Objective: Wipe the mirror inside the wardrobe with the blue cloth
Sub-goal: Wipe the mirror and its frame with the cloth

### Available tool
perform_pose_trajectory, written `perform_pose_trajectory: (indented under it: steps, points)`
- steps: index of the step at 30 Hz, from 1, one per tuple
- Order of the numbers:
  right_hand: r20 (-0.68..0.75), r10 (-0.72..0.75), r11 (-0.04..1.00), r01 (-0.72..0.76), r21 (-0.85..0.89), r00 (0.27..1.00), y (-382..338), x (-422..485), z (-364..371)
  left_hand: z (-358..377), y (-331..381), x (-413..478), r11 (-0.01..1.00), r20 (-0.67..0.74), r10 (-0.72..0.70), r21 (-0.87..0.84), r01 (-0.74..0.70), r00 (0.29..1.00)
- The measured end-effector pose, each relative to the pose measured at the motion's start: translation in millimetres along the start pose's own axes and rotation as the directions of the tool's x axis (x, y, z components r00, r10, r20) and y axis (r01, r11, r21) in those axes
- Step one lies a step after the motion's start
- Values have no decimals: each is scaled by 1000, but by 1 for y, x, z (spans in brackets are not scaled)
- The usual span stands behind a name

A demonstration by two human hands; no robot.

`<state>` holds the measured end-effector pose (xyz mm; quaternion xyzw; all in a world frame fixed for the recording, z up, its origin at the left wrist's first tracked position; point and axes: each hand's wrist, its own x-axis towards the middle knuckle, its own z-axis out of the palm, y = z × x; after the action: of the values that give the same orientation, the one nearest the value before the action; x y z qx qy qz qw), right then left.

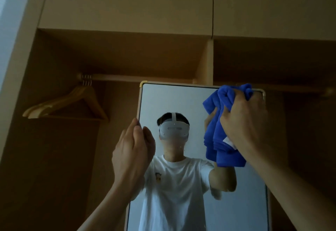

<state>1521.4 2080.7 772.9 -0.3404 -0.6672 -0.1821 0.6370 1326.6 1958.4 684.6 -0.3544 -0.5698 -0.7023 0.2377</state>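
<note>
- Inside the open light-brown wooden wardrobe (pixel 205 63) stands a tall rectangular mirror with a pale wooden frame and brass-coloured corners (pixel 172 99). It sits in front of the upright divider, with its top edge just below the hanging rail.
- The left hand (pixel 131 150) is raised at the mirror's left edge with its back to the camera. The fingers are straight and pressed together, and their tips touch the frame. I cannot tell whether the thumb reaches behind the frame.
- The right hand (pixel 249 121) is up at the mirror's top right corner. Its fingers are curled tightly round the bunched bright blue terry cloth (pixel 228 154).
- The cloth lies against the glass near that corner. A fold pokes out above the knuckles, and the rest hangs down below the hand in loose pleats. A small white tag (pixel 229 142) shows beside the wrist.
- The glass reflects a person in a white T-shirt (pixel 174 185) wearing a white headset (pixel 173 128), with one arm lifted towards the cloth.
- A round wooden rail (pixel 136 78) crosses the left compartment. Several pale wooden coat hangers (pixel 72 101) hang bunched together at its left end, well apart from the mirror.
- Above the compartments are flat beige cupboard doors (pixel 127 3), shut, with a thin dark gap between them.
</note>
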Motion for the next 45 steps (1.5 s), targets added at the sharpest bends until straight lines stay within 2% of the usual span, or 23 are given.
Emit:
perform_pose_trajectory:
  steps: [7,11,14,17,22,25,27,29,34,39,42,45]
  points:
    - [5,-53,996,52,70,999,-79,-8,23,-10,1,7,998,55,-15,-62,18,998]
    - [19,-137,985,134,110,990,-124,-14,29,-16,2,10,994,122,-50,-93,61,991]
    - [38,-259,956,251,153,965,-153,-19,35,-20,-1,13,977,176,-53,-194,87,983]
    - [87,-414,895,388,222,906,-166,-24,40,-25,-1,14,957,228,-76,-258,136,971]
    - [178,-520,821,432,374,835,-148,-19,34,-29,-7,13,926,292,-93,-326,190,952]
    - [277,-617,771,493,404,737,-134,-21,23,-33,-18,11,910,332,-85,-358,209,939]
    - [327,-664,746,563,356,673,-123,-15,16,-37,-27,9,896,361,-101,-372,242,927]
    - [309,-708,705,658,264,635,-114,-6,12,-41,-35,5,893,393,-117,-359,270,912]
    - [298,-814,541,837,75,499,-109,-29,20,-47,-47,-6,884,450,-133,-349,310,883]
    - [210,-855,511,841,179,474,-93,-99,35,-47,-49,-8,880,476,-127,-352,320,870]
    - [258,-861,492,847,201,439,-89,-110,34,-46,-49,-9,885,466,-128,-346,313,876]
    - [256,-796,593,791,151,548,-99,-76,28,-43,-53,-9,889,459,-146,-327,320,876]
